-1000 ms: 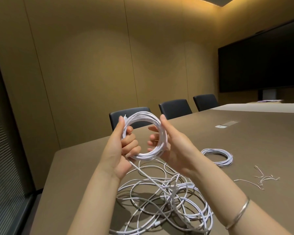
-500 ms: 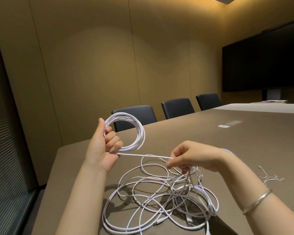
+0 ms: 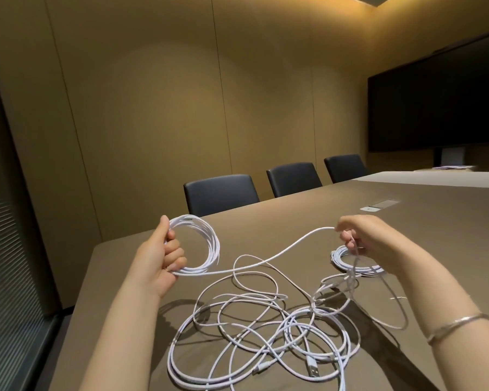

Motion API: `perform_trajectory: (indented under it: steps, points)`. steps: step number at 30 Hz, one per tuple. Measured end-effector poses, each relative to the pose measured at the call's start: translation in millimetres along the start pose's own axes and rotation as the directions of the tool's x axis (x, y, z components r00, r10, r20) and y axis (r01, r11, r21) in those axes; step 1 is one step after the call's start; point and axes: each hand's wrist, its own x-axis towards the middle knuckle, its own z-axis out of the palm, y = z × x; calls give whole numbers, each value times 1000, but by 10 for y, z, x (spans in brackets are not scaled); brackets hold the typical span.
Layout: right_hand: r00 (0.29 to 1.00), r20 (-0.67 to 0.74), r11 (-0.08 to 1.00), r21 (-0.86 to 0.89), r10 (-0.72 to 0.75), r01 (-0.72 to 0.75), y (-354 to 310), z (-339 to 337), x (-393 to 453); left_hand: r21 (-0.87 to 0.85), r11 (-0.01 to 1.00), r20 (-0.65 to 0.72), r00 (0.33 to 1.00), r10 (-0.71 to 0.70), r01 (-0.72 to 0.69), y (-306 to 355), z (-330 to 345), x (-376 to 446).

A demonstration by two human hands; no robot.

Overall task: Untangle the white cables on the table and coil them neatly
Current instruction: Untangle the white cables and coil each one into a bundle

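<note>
Two hands stretch one white cable above a tangle on a brown table.

Nearest, the loose white cable tangle (image 3: 266, 331) sprawls on the table (image 3: 435, 221), a USB plug (image 3: 313, 369) at its near edge. Above it, the left hand (image 3: 161, 255) has its fingers curled round a wound coil (image 3: 206, 244); the right hand (image 3: 367, 238) pinches the strand (image 3: 288, 248) running from it. Behind the right hand lies a finished coil (image 3: 342, 261); beyond stand three black chairs (image 3: 220, 193).

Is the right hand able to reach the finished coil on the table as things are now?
Probably yes. The finished coil lies just under the right hand, with nothing between them. But that hand pinches a cable strand and would have to let go first.
</note>
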Motion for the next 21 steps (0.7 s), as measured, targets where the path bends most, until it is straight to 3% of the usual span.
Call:
perform_trajectory:
  steps: [3, 8, 13, 18, 21]
  points:
    - [998, 12, 979, 193, -68, 64, -96, 43, -63, 93, 995, -2, 999, 37, -37, -41, 37, -1]
    - [969, 30, 952, 200, -244, 233, -315, 287, -266, 233, 968, 65, 995, 76, -89, -96, 256, -123]
    - [866, 222, 884, 250, -449, 394, -467, 518, -499, 305, 941, 209, 974, 85, -147, -166, 527, -268]
    - [843, 199, 852, 289, -499, 436, -499, 713, -593, 331, 926, 330, 942, 64, -179, -244, 735, -389]
    - [840, 214, 852, 301, -498, 428, -508, 756, -635, 320, 926, 333, 939, 85, -198, -255, 786, -428]
